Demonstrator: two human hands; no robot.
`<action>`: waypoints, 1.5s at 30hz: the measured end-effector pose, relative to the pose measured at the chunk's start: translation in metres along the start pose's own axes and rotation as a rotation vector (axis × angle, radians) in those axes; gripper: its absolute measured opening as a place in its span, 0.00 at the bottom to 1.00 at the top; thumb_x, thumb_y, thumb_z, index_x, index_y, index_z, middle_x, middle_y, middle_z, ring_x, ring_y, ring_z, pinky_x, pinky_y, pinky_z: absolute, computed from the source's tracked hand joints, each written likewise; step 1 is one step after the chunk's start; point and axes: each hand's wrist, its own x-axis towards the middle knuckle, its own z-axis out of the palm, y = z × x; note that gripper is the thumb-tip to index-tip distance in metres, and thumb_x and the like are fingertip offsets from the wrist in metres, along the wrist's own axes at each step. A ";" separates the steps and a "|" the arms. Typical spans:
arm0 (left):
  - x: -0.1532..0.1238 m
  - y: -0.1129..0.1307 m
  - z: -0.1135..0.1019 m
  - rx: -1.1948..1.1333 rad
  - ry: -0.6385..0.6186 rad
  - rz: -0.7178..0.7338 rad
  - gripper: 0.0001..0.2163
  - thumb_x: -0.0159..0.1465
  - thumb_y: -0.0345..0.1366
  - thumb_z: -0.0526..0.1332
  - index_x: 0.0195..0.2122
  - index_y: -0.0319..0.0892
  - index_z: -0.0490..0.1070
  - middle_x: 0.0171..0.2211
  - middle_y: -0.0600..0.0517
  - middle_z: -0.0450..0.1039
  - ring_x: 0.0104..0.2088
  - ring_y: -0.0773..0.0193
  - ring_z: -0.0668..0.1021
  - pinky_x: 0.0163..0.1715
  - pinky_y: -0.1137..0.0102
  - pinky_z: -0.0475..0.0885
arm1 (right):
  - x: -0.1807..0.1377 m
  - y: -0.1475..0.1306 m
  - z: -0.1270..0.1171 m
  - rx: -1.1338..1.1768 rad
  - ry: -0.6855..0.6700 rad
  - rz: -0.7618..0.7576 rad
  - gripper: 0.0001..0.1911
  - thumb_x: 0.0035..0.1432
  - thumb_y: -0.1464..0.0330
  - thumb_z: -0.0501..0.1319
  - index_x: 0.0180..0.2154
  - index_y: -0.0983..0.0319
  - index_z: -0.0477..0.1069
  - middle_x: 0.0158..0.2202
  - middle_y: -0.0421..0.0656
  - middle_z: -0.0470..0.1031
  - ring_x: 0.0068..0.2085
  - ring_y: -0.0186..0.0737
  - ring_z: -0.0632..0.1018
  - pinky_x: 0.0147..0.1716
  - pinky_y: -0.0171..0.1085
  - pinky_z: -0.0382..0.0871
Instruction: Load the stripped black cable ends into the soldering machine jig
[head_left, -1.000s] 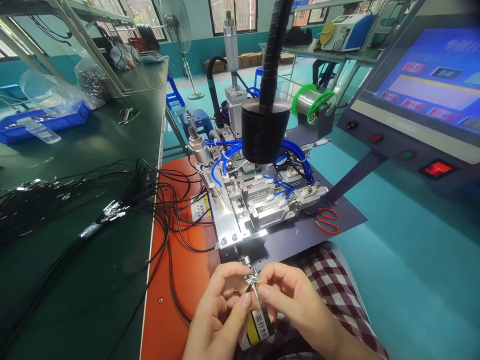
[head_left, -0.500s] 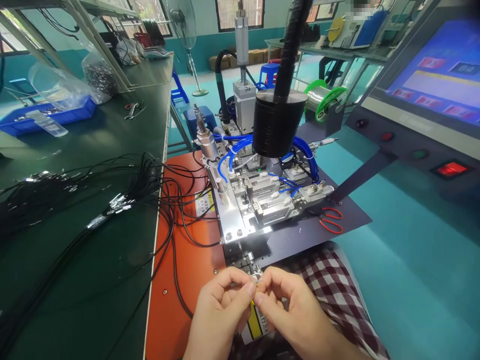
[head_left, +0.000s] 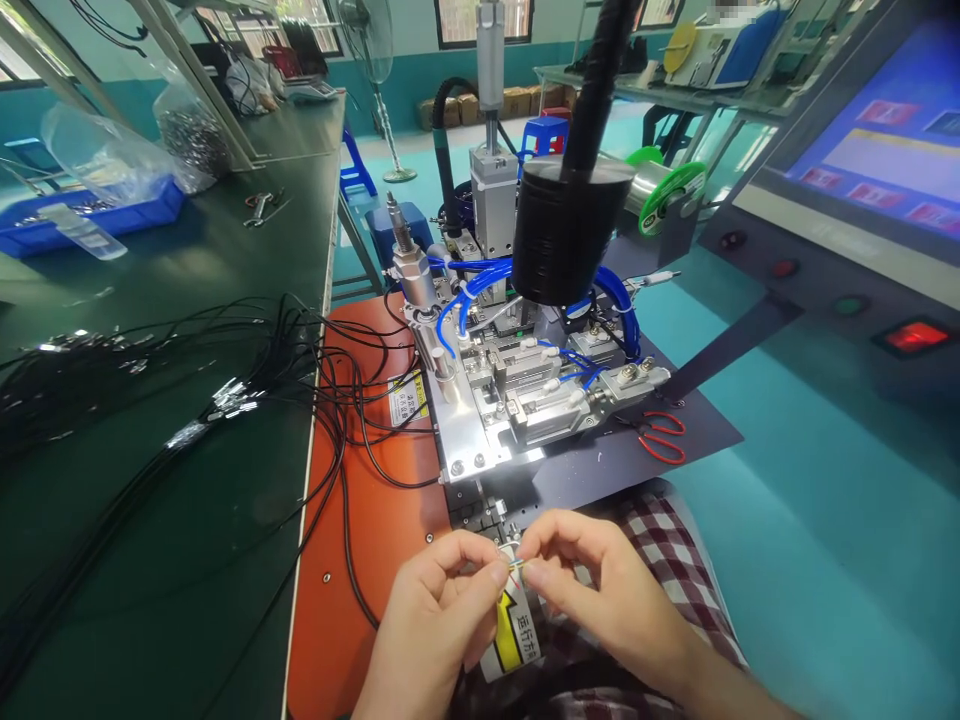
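Observation:
My left hand [head_left: 439, 615] and my right hand [head_left: 600, 590] meet low in the view, fingertips pinched together on the thin coloured wires of a cable end [head_left: 514, 566]. Both hands are closed in a pinch. A black cable [head_left: 351, 560] runs from them up to the left across the orange mat [head_left: 337, 620]. Just beyond the hands stands a metal fixture [head_left: 510, 400] with blue air tubes under a black lamp head [head_left: 570, 235]. A yellow and white label [head_left: 517, 635] shows beneath my fingers.
Many black cables with metal plugs [head_left: 150, 400] lie on the dark green bench at left. Red-handled scissors [head_left: 660, 437] rest right of the fixture. A control panel with a screen [head_left: 877, 160] stands at right. A blue tray [head_left: 90, 215] and plastic bags sit far left.
The fanned-out wire ends have been drawn together between my fingertips. My hands shifted slightly right and the view moved a little closer to the fixture.

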 end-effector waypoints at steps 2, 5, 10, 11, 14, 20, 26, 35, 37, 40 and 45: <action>0.000 0.000 0.001 0.003 -0.001 0.000 0.10 0.56 0.41 0.64 0.26 0.40 0.68 0.12 0.63 0.52 0.14 0.76 0.54 0.17 0.77 0.46 | 0.000 0.002 0.002 -0.001 0.010 0.006 0.08 0.52 0.65 0.61 0.28 0.63 0.69 0.21 0.36 0.65 0.24 0.32 0.64 0.25 0.33 0.59; 0.000 0.001 0.002 -0.014 -0.007 -0.004 0.10 0.57 0.40 0.64 0.26 0.40 0.67 0.14 0.61 0.57 0.14 0.77 0.56 0.17 0.77 0.47 | -0.001 0.005 0.004 0.009 0.025 0.024 0.08 0.53 0.65 0.60 0.26 0.63 0.68 0.20 0.36 0.64 0.23 0.32 0.64 0.23 0.32 0.58; -0.001 0.002 0.004 -0.062 -0.054 0.007 0.09 0.60 0.40 0.60 0.28 0.40 0.65 0.16 0.58 0.67 0.12 0.79 0.56 0.18 0.76 0.49 | -0.002 0.009 0.007 0.080 0.006 0.045 0.10 0.54 0.63 0.61 0.27 0.63 0.67 0.21 0.36 0.65 0.22 0.32 0.66 0.23 0.32 0.60; -0.001 0.002 0.004 -0.065 -0.060 0.009 0.09 0.61 0.40 0.60 0.29 0.40 0.65 0.16 0.58 0.68 0.12 0.79 0.56 0.18 0.76 0.49 | -0.002 0.010 0.007 0.101 0.004 0.043 0.11 0.54 0.62 0.62 0.27 0.63 0.67 0.21 0.36 0.65 0.23 0.32 0.67 0.23 0.31 0.61; -0.002 0.002 0.004 -0.071 -0.069 0.005 0.09 0.61 0.39 0.59 0.29 0.40 0.64 0.17 0.56 0.70 0.11 0.79 0.57 0.17 0.76 0.50 | -0.002 0.013 0.006 0.146 -0.001 0.027 0.12 0.56 0.61 0.61 0.28 0.63 0.68 0.22 0.36 0.66 0.23 0.32 0.67 0.24 0.31 0.62; 0.000 0.000 0.003 -0.076 -0.063 0.001 0.09 0.60 0.39 0.60 0.28 0.40 0.64 0.16 0.57 0.70 0.11 0.79 0.57 0.16 0.77 0.49 | -0.003 0.009 0.006 0.096 0.039 0.020 0.12 0.53 0.60 0.62 0.27 0.63 0.69 0.21 0.36 0.65 0.23 0.32 0.66 0.24 0.33 0.61; -0.001 -0.001 0.005 -0.081 -0.060 0.006 0.09 0.60 0.39 0.60 0.28 0.40 0.65 0.16 0.56 0.70 0.11 0.80 0.57 0.16 0.77 0.49 | -0.001 0.008 0.011 0.083 0.070 0.040 0.11 0.52 0.62 0.63 0.26 0.63 0.68 0.21 0.36 0.65 0.23 0.32 0.65 0.23 0.32 0.60; -0.002 -0.002 0.006 -0.141 -0.025 0.011 0.08 0.60 0.38 0.60 0.29 0.40 0.65 0.16 0.57 0.69 0.11 0.80 0.57 0.17 0.78 0.52 | -0.001 0.012 0.017 0.147 0.049 0.018 0.13 0.56 0.60 0.61 0.28 0.62 0.65 0.21 0.35 0.65 0.22 0.31 0.66 0.24 0.31 0.61; -0.003 -0.003 0.007 -0.154 -0.023 0.004 0.07 0.60 0.37 0.60 0.29 0.40 0.64 0.15 0.58 0.69 0.11 0.80 0.56 0.17 0.79 0.53 | -0.001 0.015 0.019 0.159 0.042 0.015 0.13 0.57 0.59 0.60 0.28 0.62 0.65 0.21 0.35 0.65 0.22 0.31 0.66 0.23 0.31 0.61; -0.003 -0.003 0.008 -0.162 -0.031 0.000 0.07 0.60 0.37 0.59 0.29 0.40 0.64 0.15 0.58 0.69 0.11 0.80 0.57 0.17 0.79 0.52 | -0.003 0.020 0.019 0.128 0.047 0.011 0.13 0.59 0.59 0.59 0.29 0.61 0.64 0.21 0.35 0.65 0.22 0.31 0.66 0.23 0.32 0.60; -0.004 -0.003 0.008 -0.171 -0.035 0.010 0.07 0.60 0.38 0.59 0.29 0.40 0.64 0.17 0.58 0.69 0.11 0.80 0.56 0.15 0.79 0.48 | -0.008 0.020 0.016 -0.027 0.063 -0.136 0.11 0.62 0.63 0.55 0.29 0.61 0.64 0.26 0.38 0.66 0.27 0.34 0.68 0.27 0.33 0.63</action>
